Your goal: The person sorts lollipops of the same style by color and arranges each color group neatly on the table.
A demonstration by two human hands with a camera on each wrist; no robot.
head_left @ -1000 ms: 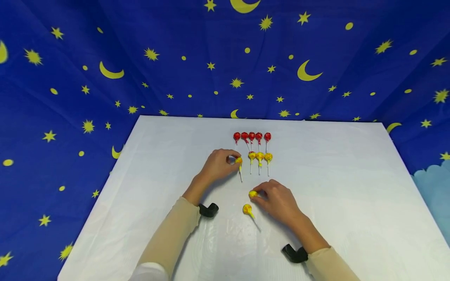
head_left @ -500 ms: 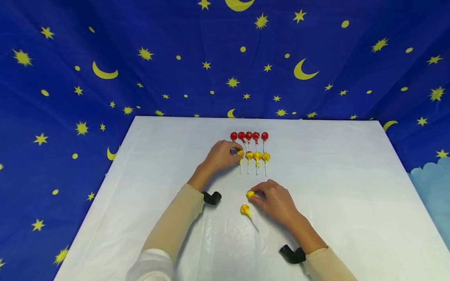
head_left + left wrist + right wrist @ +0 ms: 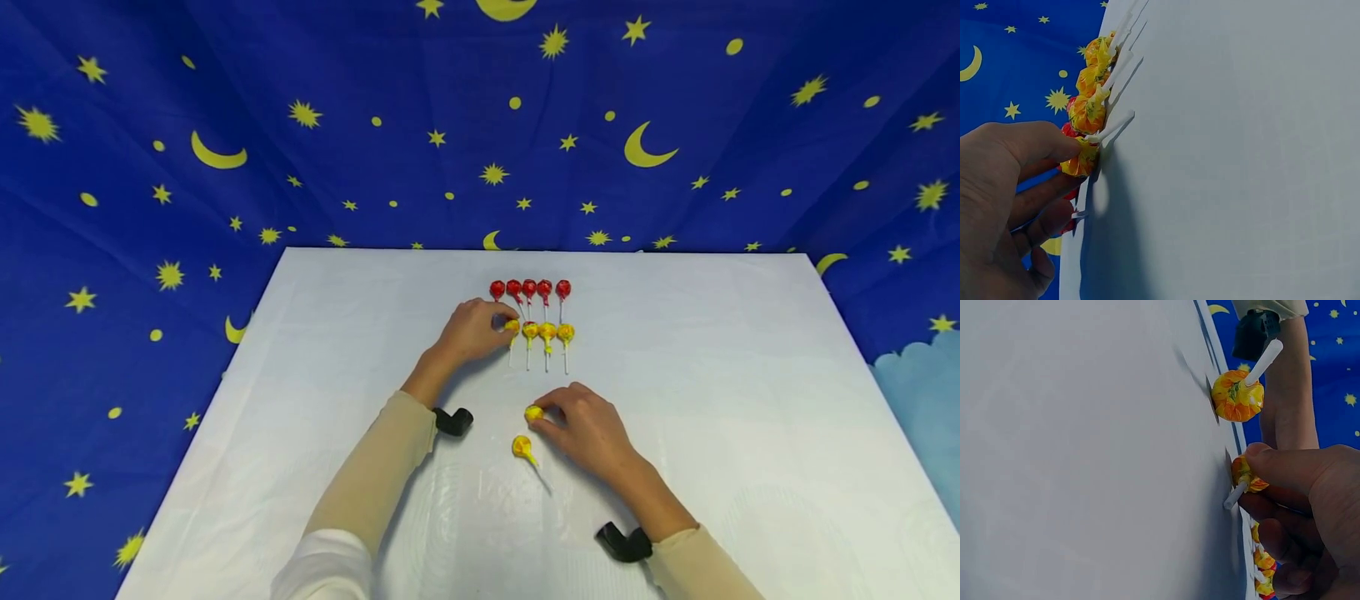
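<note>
At the left end of a row of yellow lollipops (image 3: pixel 547 332), my left hand (image 3: pixel 471 332) pinches a yellow lollipop (image 3: pixel 1080 164) by its wrapped head, the white stick pointing toward me. My right hand (image 3: pixel 591 427), closer to me, holds another yellow lollipop (image 3: pixel 1242 475) between thumb and fingers. Just in front of that hand, one loose yellow lollipop (image 3: pixel 522 447) lies on the table with its stick slanting to the lower right. Behind the yellow row is a line of several red lollipops (image 3: pixel 529 288); the left hand partly hides the leftmost stick.
The white table (image 3: pixel 712 375) reaches back to a blue cloth (image 3: pixel 337 75) with yellow moons and stars. A black wrist mount sits on each wrist, the left mount (image 3: pixel 453 422) and the right mount (image 3: pixel 624 542).
My left hand has moved away from me with its lollipop, bringing it level with the yellow row. The right hand still holds its lollipop in nearly the same place. The view has shifted slightly.
</note>
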